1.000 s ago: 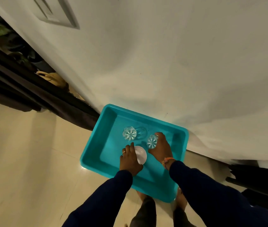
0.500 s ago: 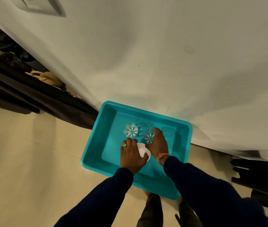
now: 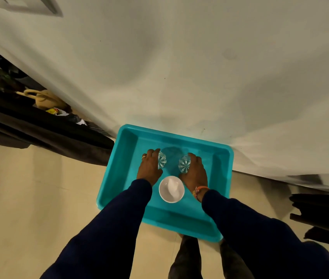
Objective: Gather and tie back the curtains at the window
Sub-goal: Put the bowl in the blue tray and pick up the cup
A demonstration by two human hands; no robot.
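Each grip clamps a glass, left hand (image 3: pixel 149 169) on the left glass (image 3: pixel 162 160), right hand (image 3: pixel 194 171) on the right glass (image 3: pixel 184 164), in the teal tray (image 3: pixel 125 158); the dark curtain (image 3: pixel 39 129) at nine o'clock looks soft, best gathered mid-fold.

Two hands, two glasses, one bowl, one tray.

There are two hands: the left hand (image 3: pixel 149 168) and the right hand (image 3: pixel 194 170). There are two clear glasses with a star cut: one glass (image 3: pixel 162 160) in the left hand and a second glass (image 3: pixel 184 164) in the right hand. There is one white bowl (image 3: pixel 171 189). There is one blue tray (image 3: pixel 223 156). There are two dark blue sleeves, a left sleeve (image 3: pixel 107 228) and a right sleeve (image 3: pixel 250 224). There is one ring (image 3: pixel 143 157) and one orange wrist band (image 3: pixel 199 189).
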